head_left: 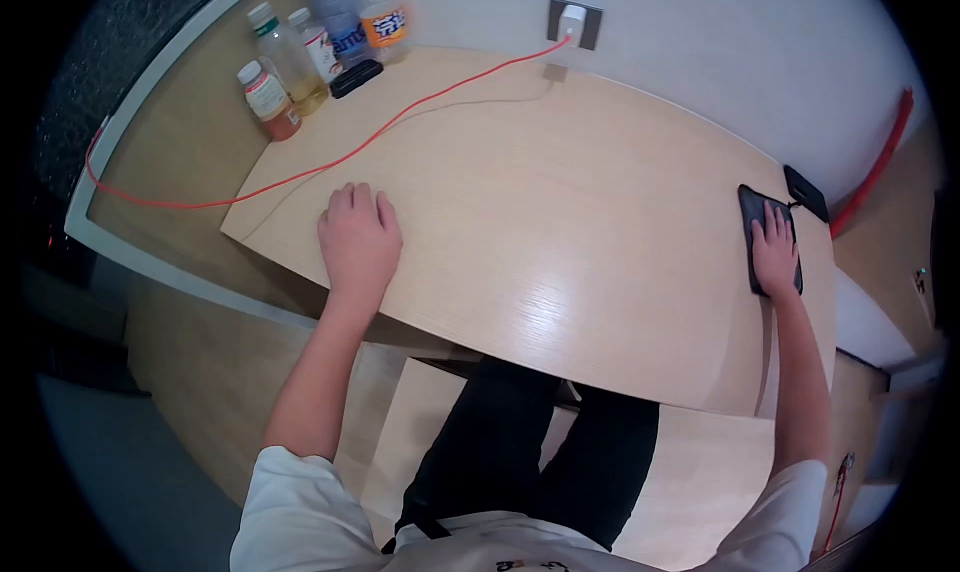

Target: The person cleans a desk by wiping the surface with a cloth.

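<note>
My left hand (360, 240) rests palm down on the left part of the wooden desk (560, 212), near its front edge. Its fingers are slightly bent and a little apart, and I see nothing in them. At the desk's right end, my right hand (775, 252) lies flat with fingers stretched out on a flat black pouch (755, 212). The hand covers the middle of the pouch. Just beyond it, at the right edge, is a small flat black object (806, 193) whose kind I cannot make out.
Several bottles, among them a juice bottle (268, 102) and an orange-labelled bottle (385, 22), stand at the back left by a black case (356, 79). A red cable (400, 115) runs from a white charger (571, 20) in the wall socket across to the left partition (160, 92).
</note>
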`<state>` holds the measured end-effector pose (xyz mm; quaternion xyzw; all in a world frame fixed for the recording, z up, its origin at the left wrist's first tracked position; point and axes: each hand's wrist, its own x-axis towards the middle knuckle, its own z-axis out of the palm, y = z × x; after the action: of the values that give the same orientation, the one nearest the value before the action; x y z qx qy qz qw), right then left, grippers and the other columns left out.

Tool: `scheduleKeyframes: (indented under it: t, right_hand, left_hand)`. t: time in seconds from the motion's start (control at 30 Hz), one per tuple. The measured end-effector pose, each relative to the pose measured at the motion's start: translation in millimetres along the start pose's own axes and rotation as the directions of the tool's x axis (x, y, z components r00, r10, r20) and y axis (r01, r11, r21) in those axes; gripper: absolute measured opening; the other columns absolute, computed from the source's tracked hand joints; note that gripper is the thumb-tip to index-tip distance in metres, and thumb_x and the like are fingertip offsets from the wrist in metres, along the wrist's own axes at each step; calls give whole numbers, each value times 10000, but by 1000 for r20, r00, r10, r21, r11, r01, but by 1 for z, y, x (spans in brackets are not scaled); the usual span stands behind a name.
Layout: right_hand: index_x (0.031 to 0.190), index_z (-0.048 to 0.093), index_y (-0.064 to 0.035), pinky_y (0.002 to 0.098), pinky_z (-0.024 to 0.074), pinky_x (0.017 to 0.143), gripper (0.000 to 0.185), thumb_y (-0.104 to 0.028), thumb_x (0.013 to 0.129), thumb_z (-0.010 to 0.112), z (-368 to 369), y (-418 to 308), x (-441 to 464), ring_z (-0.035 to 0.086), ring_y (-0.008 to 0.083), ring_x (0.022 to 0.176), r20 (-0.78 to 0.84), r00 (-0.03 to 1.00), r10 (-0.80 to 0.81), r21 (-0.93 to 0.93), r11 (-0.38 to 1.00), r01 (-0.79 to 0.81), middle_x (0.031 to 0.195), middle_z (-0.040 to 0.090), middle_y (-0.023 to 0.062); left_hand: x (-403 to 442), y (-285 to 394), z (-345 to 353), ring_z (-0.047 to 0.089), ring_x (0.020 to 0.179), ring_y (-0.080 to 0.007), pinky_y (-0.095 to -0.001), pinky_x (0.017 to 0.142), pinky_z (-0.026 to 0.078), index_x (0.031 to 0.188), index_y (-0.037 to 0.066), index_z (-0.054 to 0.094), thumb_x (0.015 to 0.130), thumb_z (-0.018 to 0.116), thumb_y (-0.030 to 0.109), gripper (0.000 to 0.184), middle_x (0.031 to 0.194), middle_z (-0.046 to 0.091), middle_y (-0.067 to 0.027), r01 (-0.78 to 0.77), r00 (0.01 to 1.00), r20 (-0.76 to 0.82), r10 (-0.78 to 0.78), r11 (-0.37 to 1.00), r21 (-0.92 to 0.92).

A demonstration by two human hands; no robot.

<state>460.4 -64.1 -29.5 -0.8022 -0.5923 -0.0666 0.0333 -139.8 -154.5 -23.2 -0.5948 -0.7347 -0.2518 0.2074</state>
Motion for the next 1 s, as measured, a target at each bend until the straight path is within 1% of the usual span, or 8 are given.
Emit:
scheduleKeyframes:
  t: [0.3,0.4,0.5,0.6,0.67,0.77,0.83,1.0]
  right_hand:
    - [1635,261,-270,565,159,1248,653,-563,1054,316,24,-16,127,196,319,1575,64,968,241,9,970,-242,1706,250,60]
    - [1620,291,-248,554,152,1252,606,-508,1073,287,81,42,205,205,319,1570,66,985,161,-134,979,-151,1707,241,78]
    - [1621,273,-164,590,155,1242,621,-466,1078,279,45,3,173,226,346,1561,200,976,89,-408,913,1,1713,197,130]
    - [1607,302,-126,540,163,1255,610,-439,1085,278,46,-19,163,259,342,1547,174,984,30,-348,937,33,1693,233,167]
    - [1585,353,-81,495,143,1274,605,-425,1094,278,32,-130,135,254,310,1549,24,990,-135,61,989,134,1682,270,157]
    - [1499,488,-67,482,212,1264,487,-281,1082,356,9,-289,73,317,390,1508,-39,790,-612,-209,778,593,1616,387,182]
    - [1509,492,-93,464,227,1260,556,-406,1065,377,-10,-391,15,321,349,1516,-195,799,-568,189,778,599,1622,397,143]
    - [1623,328,-192,566,109,1263,693,-550,1029,319,-45,-486,-54,166,350,1582,0,775,-632,281,744,607,1704,241,126]
  left_hand:
    - [2,0,-6,613,1045,-344,-500,874,473,1060,26,628,931,619,248,257,1088,637,-168,82,994,82,-76,993,-79]
    - [6,3,-7,575,1066,-296,-440,885,446,1001,39,619,925,613,275,248,1054,613,-141,63,998,29,-64,998,17]
    - [1,-3,3,555,1079,-294,-437,901,429,1013,43,617,926,611,305,276,1066,601,-135,155,974,184,-135,983,-99]
    - [-2,-5,15,551,1074,-293,-444,905,426,1018,44,618,926,613,311,283,1070,598,-132,51,983,173,-56,998,34]
    - [6,1,-5,564,1082,-318,-476,925,437,1032,22,623,928,621,279,277,1083,599,-158,86,988,126,-85,996,-7]
    - [8,5,-14,566,1097,-336,-498,941,438,1054,9,623,939,615,267,283,1099,600,-171,96,991,91,-93,995,-28]
    - [6,3,-7,568,1093,-343,-508,938,435,1074,11,619,948,602,270,289,1094,604,-166,63,997,50,-62,998,-12]
    - [6,8,-15,578,1128,-334,-511,953,432,1099,14,625,965,588,256,279,1131,623,-162,87,985,147,-86,996,1]
